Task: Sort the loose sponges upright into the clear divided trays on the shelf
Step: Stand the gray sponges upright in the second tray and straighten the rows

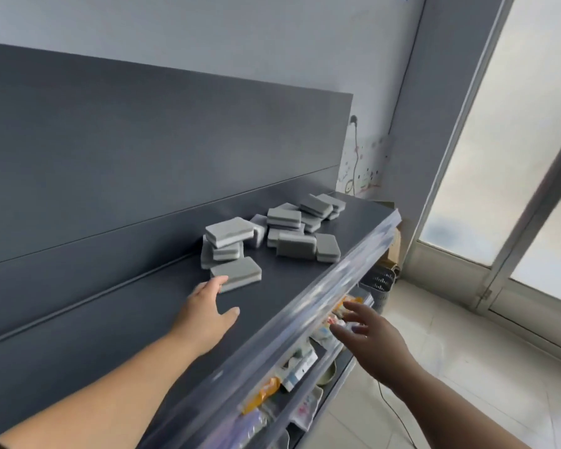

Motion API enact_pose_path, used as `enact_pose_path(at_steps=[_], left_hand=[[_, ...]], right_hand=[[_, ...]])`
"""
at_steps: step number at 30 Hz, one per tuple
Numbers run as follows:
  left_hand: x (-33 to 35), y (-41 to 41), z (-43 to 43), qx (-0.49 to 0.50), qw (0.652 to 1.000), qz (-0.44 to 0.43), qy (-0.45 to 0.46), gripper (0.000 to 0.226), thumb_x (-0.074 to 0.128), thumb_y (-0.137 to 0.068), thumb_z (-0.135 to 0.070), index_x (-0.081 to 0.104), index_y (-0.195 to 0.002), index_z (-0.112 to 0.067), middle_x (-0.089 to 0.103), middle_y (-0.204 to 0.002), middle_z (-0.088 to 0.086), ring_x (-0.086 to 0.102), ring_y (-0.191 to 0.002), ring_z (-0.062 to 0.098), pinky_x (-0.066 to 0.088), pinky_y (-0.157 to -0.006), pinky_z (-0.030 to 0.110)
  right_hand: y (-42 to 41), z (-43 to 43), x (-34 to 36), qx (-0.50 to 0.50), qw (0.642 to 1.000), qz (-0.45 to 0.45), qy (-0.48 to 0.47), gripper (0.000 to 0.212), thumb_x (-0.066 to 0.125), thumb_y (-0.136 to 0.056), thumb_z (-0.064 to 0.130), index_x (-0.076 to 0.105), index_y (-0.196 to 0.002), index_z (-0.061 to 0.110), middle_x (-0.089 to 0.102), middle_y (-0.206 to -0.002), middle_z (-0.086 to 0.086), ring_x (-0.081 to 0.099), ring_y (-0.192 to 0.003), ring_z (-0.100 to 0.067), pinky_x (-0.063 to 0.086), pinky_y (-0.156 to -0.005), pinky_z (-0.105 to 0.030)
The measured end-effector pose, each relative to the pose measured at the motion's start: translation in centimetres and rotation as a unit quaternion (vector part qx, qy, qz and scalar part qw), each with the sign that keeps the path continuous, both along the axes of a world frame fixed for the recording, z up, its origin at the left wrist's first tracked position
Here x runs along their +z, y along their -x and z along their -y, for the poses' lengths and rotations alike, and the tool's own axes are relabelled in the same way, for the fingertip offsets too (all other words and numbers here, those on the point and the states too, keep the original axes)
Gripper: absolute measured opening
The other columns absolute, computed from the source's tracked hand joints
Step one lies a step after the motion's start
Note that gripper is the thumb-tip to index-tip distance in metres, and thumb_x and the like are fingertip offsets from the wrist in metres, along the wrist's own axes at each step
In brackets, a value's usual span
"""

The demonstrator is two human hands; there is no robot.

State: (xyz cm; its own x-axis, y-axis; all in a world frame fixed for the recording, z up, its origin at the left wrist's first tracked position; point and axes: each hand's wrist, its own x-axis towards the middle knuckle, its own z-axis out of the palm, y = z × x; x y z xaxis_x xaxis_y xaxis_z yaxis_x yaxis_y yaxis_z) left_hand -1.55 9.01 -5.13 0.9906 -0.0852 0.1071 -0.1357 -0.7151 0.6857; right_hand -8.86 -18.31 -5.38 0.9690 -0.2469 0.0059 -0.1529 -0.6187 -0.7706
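A loose pile of grey sponges [272, 234] lies on the dark shelf [149, 319], some stacked flat, some leaning. The nearest sponge [240, 272] lies flat at the pile's left end. My left hand [209, 311] reaches over the shelf with fingers apart, and its fingertips touch that sponge's near corner. My right hand [370, 332] hovers open in front of the shelf's clear front rail [321, 306], below shelf level, holding nothing. I see no clear divided trays in this view.
The shelf's dark back panel [143, 150] rises behind the pile. A lower shelf [292, 380] holds several small packaged goods. A dark basket [381, 281] stands on the tiled floor by the wall. A glass door [515, 157] is at the right.
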Motion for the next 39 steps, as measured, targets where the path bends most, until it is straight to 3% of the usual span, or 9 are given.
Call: enact_pose_path(at_steps=[5, 11, 17, 20, 25, 28, 32, 35, 39], left_hand=[[1.5, -9.5, -1.5, 0.041, 0.997, 0.058, -0.022, 0.062, 0.065, -0.086, -0.028, 0.037, -0.142, -0.019, 0.04, -0.143, 0.003, 0.04, -0.13, 0.021, 0.033, -0.105, 0.03], [2.5, -18.2, -0.5, 0.061, 0.993, 0.089, -0.047, 0.066, 0.061, -0.088, -0.032, 0.031, -0.145, -0.017, 0.033, -0.148, 0.003, 0.03, -0.136, 0.024, 0.026, -0.112, 0.034], [1.4, -22.8, 1.9, 0.039, 0.971, 0.036, -0.232, 0.079, 0.057, -0.085, -0.049, 0.021, -0.148, -0.02, 0.027, -0.152, 0.0, 0.024, -0.139, 0.022, 0.021, -0.113, 0.034], [1.3, -23.6, 2.7, 0.064, 0.959, 0.0, -0.276, 0.077, 0.055, -0.081, -0.052, 0.022, -0.145, -0.024, 0.032, -0.148, -0.001, 0.026, -0.138, 0.022, 0.019, -0.112, 0.037], [2.4, -23.5, 3.9, 0.124, 0.961, -0.004, -0.247, 0.081, 0.063, -0.076, -0.049, 0.027, -0.144, -0.021, 0.04, -0.138, 0.003, 0.04, -0.127, 0.024, 0.027, -0.108, 0.034], [3.5, -22.6, 4.9, 0.178, 0.97, 0.006, -0.164, 0.076, 0.071, -0.072, -0.044, 0.036, -0.136, -0.022, 0.04, -0.128, -0.001, 0.049, -0.115, 0.023, 0.042, -0.093, 0.033], [4.2, -20.2, 6.7, 0.243, 0.964, 0.024, -0.101, 0.074, 0.075, -0.067, -0.05, 0.038, -0.126, -0.024, 0.039, -0.121, -0.006, 0.05, -0.107, 0.02, 0.043, -0.083, 0.032], [4.2, -18.0, 7.7, 0.298, 0.954, 0.026, 0.013, 0.074, 0.077, -0.063, -0.055, 0.038, -0.119, -0.026, 0.046, -0.112, -0.01, 0.051, -0.1, 0.015, 0.042, -0.078, 0.029], [3.9, -14.5, 7.9, 0.346, 0.932, 0.038, 0.105, 0.051, 0.065, -0.079, -0.053, 0.042, -0.12, -0.032, 0.057, -0.106, -0.012, 0.059, -0.093, 0.01, 0.044, -0.068, 0.023]], right_hand=[[-9.4, -2.2, 0.7, 0.024, 1.0, -0.003, 0.002, 0.054, 0.069, -0.081, 0.046, 0.049, -0.131, 0.035, 0.06, -0.12, 0.012, 0.057, -0.11, -0.008, 0.048, -0.088, -0.026], [-17.1, -2.6, 0.4, 0.043, 0.998, -0.007, 0.041, 0.052, 0.068, -0.081, 0.045, 0.051, -0.129, 0.035, 0.058, -0.113, 0.017, 0.057, -0.107, -0.005, 0.043, -0.09, -0.024], [-24.0, -1.5, 0.9, 0.078, 0.992, 0.014, 0.096, 0.05, 0.068, -0.082, 0.043, 0.052, -0.129, 0.032, 0.06, -0.119, 0.012, 0.055, -0.112, -0.009, 0.042, -0.091, -0.022], [-26.9, -0.5, 0.9, 0.104, 0.985, 0.042, 0.129, 0.048, 0.067, -0.083, 0.038, 0.053, -0.128, 0.031, 0.057, -0.123, 0.011, 0.053, -0.113, -0.008, 0.04, -0.09, -0.02], [-30.5, 1.5, 0.4, 0.176, 0.961, 0.023, 0.212, 0.059, 0.068, -0.08, 0.039, 0.046, -0.135, 0.033, 0.047, -0.136, 0.011, 0.043, -0.127, -0.014, 0.037, -0.103, -0.027], [-31.9, 2.3, -0.1, 0.223, 0.945, -0.013, 0.241, 0.062, 0.068, -0.078, 0.039, 0.044, -0.135, 0.034, 0.052, -0.134, 0.01, 0.049, -0.122, -0.015, 0.039, -0.102, -0.031], [-33.4, 2.9, 0.5, 0.262, 0.954, 0.0, 0.146, 0.049, 0.071, -0.075, 0.036, 0.058, -0.122, 0.034, 0.063, -0.114, 0.01, 0.059, -0.101, -0.014, 0.044, -0.082, -0.023], [-33.9, 2.5, 2.1, 0.269, 0.963, 0.022, 0.005, 0.042, 0.075, -0.075, 0.031, 0.06, -0.114, 0.035, 0.063, -0.097, 0.014, 0.06, -0.085, -0.008, 0.044, -0.073, -0.022], [-32.3, 0.2, 2.6, 0.314, 0.932, -0.013, -0.184, 0.037, 0.073, -0.081, 0.029, 0.059, -0.115, 0.035, 0.064, -0.092, 0.007, 0.063, -0.081, -0.01, 0.048, -0.066, -0.023]])
